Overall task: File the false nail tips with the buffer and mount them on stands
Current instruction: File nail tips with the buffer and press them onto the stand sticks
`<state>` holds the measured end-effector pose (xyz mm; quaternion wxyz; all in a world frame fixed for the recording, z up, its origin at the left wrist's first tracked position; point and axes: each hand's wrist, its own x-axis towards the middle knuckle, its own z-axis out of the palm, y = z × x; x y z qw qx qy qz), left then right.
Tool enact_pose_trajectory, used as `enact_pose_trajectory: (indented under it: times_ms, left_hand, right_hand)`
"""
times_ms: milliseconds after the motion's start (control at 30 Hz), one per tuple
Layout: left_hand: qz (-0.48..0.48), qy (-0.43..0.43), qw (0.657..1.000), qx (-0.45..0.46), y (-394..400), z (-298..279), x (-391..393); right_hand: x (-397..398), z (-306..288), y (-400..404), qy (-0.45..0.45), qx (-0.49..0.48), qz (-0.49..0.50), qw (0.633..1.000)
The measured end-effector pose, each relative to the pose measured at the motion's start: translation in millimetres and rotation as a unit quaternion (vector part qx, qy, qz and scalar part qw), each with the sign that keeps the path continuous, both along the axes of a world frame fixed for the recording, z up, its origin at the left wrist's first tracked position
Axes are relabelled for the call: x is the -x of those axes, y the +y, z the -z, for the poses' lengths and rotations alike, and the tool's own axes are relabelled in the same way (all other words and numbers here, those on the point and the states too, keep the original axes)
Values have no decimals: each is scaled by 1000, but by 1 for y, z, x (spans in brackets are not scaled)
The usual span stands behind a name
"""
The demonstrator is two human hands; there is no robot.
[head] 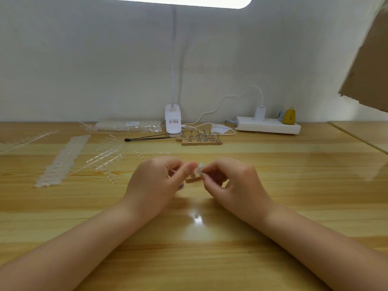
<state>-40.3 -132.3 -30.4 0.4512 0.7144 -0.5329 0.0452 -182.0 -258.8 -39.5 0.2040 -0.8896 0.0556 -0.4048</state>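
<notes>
My right hand (228,181) pinches a small clear false nail tip (200,168) between thumb and fingertips over the middle of the wooden table. My left hand (155,181) is curled close beside it, its thumb tip touching or nearly touching the nail tip; its fingers are blurred. Just behind and below the fingertips a single metal stand (192,175) sits on a small wooden strip (193,179). Farther back, wooden strips carry several metal stands (200,136). No buffer can be made out.
Strips of clear nail tips (63,158) and empty plastic sprues (107,156) lie at the left. A bag of tips (128,125), a clip lamp (173,120), black tweezers (147,138), a power strip (268,124) and cardboard (369,66) line the back and right.
</notes>
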Motion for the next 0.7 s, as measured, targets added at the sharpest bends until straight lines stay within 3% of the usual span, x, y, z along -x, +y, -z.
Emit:
enact_pose_trajectory:
  times_ms: [33,100,167,267,500,700]
  left_hand:
    - [-66,-98,992,-32,0,-2,-7]
    - [-213,-262,930,-147,1,-8,-23]
    - [-300,-248,877,-281,1,-13,-40]
    - [-328,-198,846,-370,2,-11,-52]
    - [-314,-211,851,-364,-5,-5,-53]
    - [-288,-129,911,-264,-2,-4,-54]
  right_hand:
    - [-1,1,-2,2,-28,20,999]
    - [-2,2,-7,5,-100,65,993]
    - [-1,3,-15,16,-165,89,982]
    - [-2,3,-21,40,-185,112,976]
    - [-9,4,-26,111,-155,169,967]
    - [-12,3,-27,172,-119,194,958]
